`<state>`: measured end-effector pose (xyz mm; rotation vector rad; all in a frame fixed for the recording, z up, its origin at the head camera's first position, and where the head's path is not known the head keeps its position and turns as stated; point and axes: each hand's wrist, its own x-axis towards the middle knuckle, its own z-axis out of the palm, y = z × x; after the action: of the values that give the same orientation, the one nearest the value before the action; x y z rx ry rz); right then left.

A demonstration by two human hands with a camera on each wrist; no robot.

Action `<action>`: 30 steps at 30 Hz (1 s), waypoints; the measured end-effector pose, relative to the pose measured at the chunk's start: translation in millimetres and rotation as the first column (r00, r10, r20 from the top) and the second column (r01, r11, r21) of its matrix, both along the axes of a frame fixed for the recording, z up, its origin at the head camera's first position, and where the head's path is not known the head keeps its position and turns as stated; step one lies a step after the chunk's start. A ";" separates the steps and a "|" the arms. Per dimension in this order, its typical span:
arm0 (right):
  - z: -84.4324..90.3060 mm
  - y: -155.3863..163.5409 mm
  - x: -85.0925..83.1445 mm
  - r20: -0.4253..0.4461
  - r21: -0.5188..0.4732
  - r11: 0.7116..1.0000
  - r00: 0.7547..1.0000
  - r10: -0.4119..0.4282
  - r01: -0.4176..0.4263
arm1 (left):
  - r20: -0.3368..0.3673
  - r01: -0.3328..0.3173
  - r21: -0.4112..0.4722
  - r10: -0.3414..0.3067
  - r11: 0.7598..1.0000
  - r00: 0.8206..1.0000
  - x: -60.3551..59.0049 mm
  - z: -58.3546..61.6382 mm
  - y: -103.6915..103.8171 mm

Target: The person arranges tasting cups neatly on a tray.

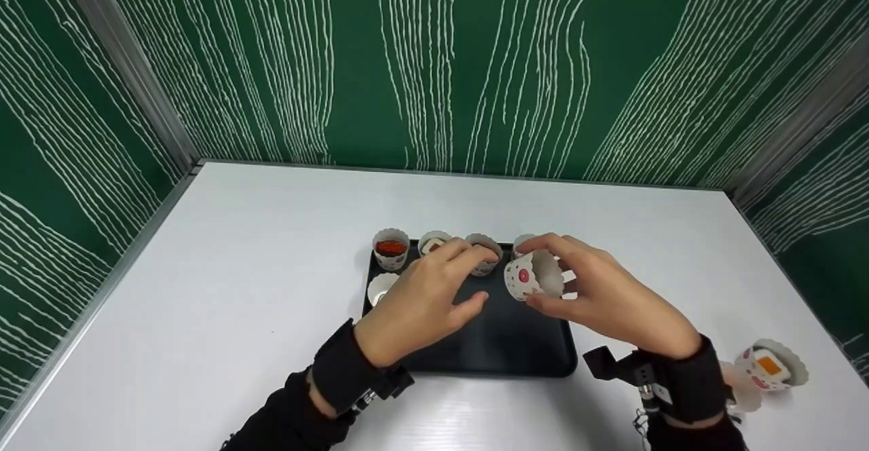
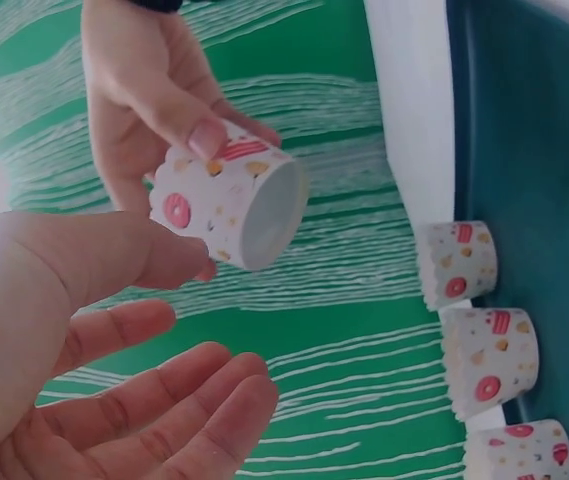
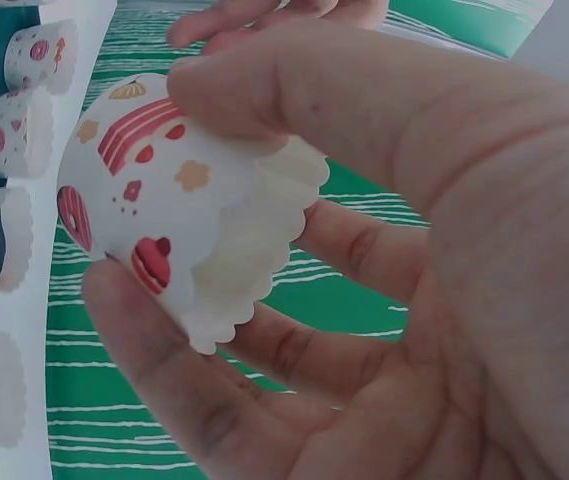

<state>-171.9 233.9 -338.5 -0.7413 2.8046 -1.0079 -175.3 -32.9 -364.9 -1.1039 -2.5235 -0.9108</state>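
Note:
My right hand pinches a white paper baking cup between thumb and fingers, above the tray's back right part. Small red and yellow sweets are printed on the cup. It is tilted on its side, its scalloped mouth turned toward the right palm, and a pale inside shows. My left hand hovers over the black tray with thumb and fingers apart and nothing between them. In the left wrist view the left thumb overlaps the cup.
Several similar cups line the tray's back edge, including one with red filling at the corner. Another white cup sits at the tray's left side, partly behind my left hand. A cup with a white and orange piece stands on the table's right.

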 end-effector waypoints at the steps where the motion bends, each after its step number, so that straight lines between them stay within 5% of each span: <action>1: -0.5 -1.4 0.2 -0.001 0.002 1.000 1.000 0.001 -0.001 | 0.000 0.000 0.002 0.000 1.000 1.000 -0.3 -1.2 0.5; 20: -12.9 -20.2 0.9 -0.041 0.021 0.998 0.997 0.068 -0.067 | 0.007 0.017 0.102 -0.017 0.995 1.000 -1.5 -18.9 4.7; 30: -16.7 -21.7 -1.9 -0.087 0.042 0.996 0.993 0.084 -0.081 | 0.007 0.013 0.074 -0.014 0.997 1.000 -4.6 -19.4 4.1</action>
<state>-173.7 212.2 -355.2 -0.9108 2.8320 -0.9270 -179.9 -28.8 -384.2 -1.0981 -2.4699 -1.0049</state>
